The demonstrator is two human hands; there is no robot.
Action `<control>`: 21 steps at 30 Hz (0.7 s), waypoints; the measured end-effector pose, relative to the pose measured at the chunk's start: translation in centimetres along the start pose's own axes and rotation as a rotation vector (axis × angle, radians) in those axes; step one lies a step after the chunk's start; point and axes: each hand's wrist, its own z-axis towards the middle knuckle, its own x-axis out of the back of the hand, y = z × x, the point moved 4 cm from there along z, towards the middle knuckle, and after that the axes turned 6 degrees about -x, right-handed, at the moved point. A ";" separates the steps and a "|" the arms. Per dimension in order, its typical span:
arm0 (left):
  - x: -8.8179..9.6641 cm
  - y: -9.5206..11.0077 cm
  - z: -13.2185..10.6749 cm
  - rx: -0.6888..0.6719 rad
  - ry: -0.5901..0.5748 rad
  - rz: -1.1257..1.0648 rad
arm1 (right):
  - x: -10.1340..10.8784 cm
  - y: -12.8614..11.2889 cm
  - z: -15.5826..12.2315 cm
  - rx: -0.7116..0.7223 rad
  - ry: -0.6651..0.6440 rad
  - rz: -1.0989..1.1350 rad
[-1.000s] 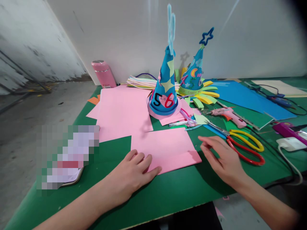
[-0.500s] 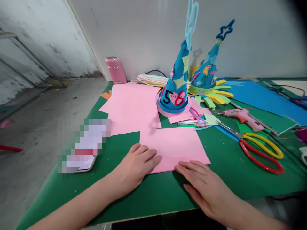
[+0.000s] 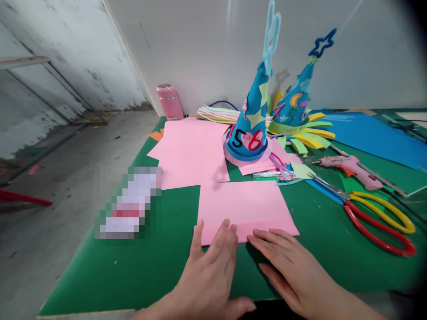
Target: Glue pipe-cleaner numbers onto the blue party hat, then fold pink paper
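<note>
A pink sheet of paper [image 3: 245, 202] lies in front of me on the green table, with a narrow fold along its near edge. My left hand [image 3: 213, 262] rests on the near left part of that edge, fingers stretched out and spread, thumb pointing right. On the near edge to the right, my right hand [image 3: 288, 262] touches the fold with extended fingertips. Neither hand grasps anything. Behind the sheet is a larger pink sheet [image 3: 193, 151].
Scissors [image 3: 376, 213] with red and yellow handles and a pink glue gun [image 3: 353, 169] lie right. Two blue cone hats [image 3: 250, 106] stand at the back near a pink bottle [image 3: 170, 103]. A blurred-out object [image 3: 133, 200] lies left, near the table edge.
My left hand has turned from lying sideways across the paper to pointing forward, its fingers now spread on the near edge. My right hand stays on the fold. The view has shifted slightly left.
</note>
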 end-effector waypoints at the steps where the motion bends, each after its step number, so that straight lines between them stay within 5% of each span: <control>1: 0.1 -0.3 -0.6 0.016 0.017 0.012 | -0.1 0.0 0.0 0.004 -0.009 -0.008; 7: 1.3 -1.8 -4.2 0.153 0.070 0.045 | -0.5 0.3 -0.2 0.015 -0.064 -0.067; 12: 2.2 -1.9 -4.9 0.303 0.025 0.003 | -0.5 0.3 -0.3 0.048 -0.079 -0.107; 21: 3.9 -2.6 -5.7 0.435 0.050 0.054 | 0.7 -0.6 0.6 0.064 0.102 -0.003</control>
